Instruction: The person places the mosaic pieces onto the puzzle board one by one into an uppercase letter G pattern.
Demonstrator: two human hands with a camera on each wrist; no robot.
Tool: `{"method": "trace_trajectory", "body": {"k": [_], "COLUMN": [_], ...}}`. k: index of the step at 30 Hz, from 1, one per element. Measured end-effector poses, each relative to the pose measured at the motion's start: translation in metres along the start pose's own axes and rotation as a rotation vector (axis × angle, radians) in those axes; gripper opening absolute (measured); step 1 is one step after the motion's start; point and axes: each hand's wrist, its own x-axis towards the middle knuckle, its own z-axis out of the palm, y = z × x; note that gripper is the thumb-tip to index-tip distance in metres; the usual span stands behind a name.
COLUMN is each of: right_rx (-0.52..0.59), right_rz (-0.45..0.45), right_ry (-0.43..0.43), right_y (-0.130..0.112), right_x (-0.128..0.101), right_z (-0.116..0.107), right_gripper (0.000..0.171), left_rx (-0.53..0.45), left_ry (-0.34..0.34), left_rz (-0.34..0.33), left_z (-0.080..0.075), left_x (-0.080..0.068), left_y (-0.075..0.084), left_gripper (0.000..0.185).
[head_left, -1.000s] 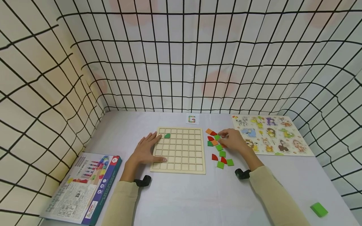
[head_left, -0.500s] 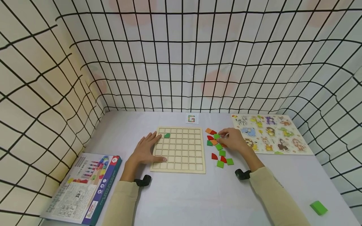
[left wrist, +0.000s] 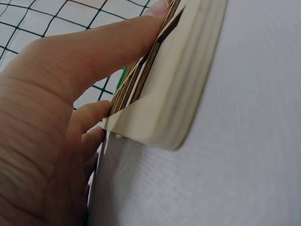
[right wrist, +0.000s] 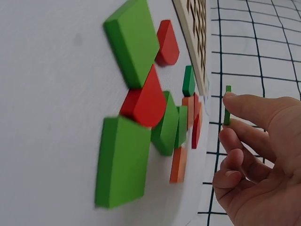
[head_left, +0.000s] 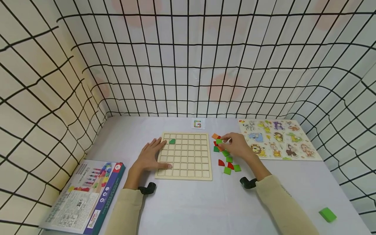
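My left hand [head_left: 149,156] rests on the left edge of a wooden grid board [head_left: 188,153], fingers spread. Its thumb lies over the front left part of the grid, as the left wrist view also shows. A dark green quarter-round tile [head_left: 172,141] sits in a cell near the board's upper left. Between thumb and forefinger my right hand [head_left: 236,145] pinches a light green tile [right wrist: 227,106], raised off the table; its other fingers are curled. Below and beside that hand lie loose tiles: red quarter-rounds [head_left: 221,162], light green squares [head_left: 227,170], a dark green one [head_left: 216,149] and orange ones.
Behind the board lies a small card [head_left: 198,123] with a coloured letter G. An animal picture puzzle [head_left: 265,143] is at the back right. To the left is a printed box [head_left: 85,195], and a green block [head_left: 327,214] lies front right. Black-gridded white walls surround the table.
My right hand has moved slightly left and lifted with the light green tile, now over the red and orange tiles. The left hand stays in place on the board.
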Motion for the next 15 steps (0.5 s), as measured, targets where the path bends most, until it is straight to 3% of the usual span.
{"method": "trace_trajectory", "body": {"k": [15], "right_rx": [0.037], "right_rz": [-0.128], "right_ry": [0.024], "right_y": [-0.036], "right_x": [0.014], "right_z": [0.030], "right_gripper": [0.034], "left_rx": [-0.005], "left_ry": [-0.002], "left_rz": [-0.001], "left_z": [-0.001], "left_x": [-0.001], "left_y": [0.002], "left_gripper": [0.117]}}
